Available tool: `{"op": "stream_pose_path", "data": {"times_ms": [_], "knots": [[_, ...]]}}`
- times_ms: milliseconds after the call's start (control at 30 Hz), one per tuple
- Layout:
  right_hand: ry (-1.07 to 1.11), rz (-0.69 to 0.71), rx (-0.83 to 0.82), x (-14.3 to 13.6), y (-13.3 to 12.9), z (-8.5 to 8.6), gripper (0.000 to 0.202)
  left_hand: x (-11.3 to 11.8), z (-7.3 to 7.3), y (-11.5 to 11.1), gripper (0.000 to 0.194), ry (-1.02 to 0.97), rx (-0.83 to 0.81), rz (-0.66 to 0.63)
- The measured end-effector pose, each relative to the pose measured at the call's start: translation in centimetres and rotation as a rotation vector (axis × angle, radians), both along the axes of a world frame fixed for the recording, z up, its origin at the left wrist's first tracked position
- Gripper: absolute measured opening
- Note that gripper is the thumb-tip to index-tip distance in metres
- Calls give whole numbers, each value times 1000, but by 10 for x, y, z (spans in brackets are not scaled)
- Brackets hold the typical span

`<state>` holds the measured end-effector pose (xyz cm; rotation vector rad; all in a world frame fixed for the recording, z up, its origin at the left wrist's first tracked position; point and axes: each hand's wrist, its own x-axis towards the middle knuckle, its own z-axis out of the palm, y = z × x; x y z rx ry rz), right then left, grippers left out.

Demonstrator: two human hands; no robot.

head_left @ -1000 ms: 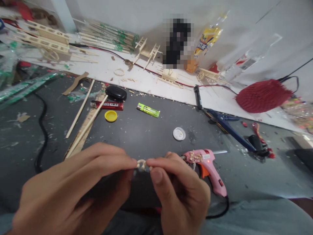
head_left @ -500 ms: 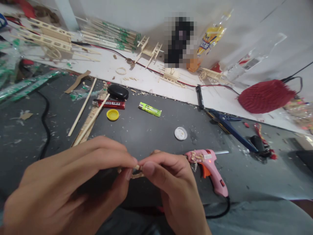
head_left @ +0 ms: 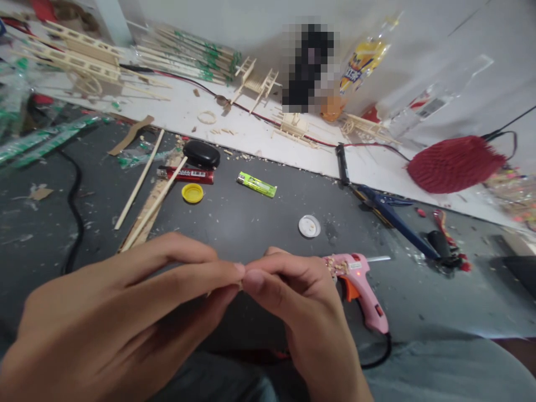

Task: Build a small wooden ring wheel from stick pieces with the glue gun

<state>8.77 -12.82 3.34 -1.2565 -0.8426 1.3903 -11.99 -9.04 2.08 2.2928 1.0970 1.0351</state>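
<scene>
My left hand [head_left: 138,312] and my right hand [head_left: 293,301] meet fingertip to fingertip above the grey work surface. Both are closed in a pinch on a small pale wooden piece [head_left: 240,286], of which only a sliver shows between the fingers; the rest is hidden. Just right of my right hand lies a pink hot glue gun [head_left: 374,301] with an orange trigger, a lit indicator and wood bits stuck near its front. Beyond my left hand, two thin wooden sticks [head_left: 140,178] lie slanted, one across a flat wooden strip [head_left: 144,231].
Beyond my hands lie a green lighter [head_left: 257,184], a red lighter [head_left: 190,175], a yellow cap [head_left: 192,193], a white cap [head_left: 309,226] and blue cutters [head_left: 397,220]. Small wooden cart models [head_left: 92,61], bundled sticks [head_left: 188,53] and bottles [head_left: 364,61] line the back ledge.
My fingertips have drawn closer together, and the curved part of the wooden piece that showed below them is now mostly covered. The objects on the table have stayed in place.
</scene>
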Motion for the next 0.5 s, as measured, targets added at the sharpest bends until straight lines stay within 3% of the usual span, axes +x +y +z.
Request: {"op": "stream_pose_path", "data": {"times_ms": [133,300,500], "knots": [[-13,24,-14,1,2,0,18,1,-2,1,22,-28,6,-31],[-61,49,28,1,4,0,16,4,-1,-2,20,-106,-70,30],[-127,69,148,1,2,5,24,3,0,2,28,-74,-17,44]]}}
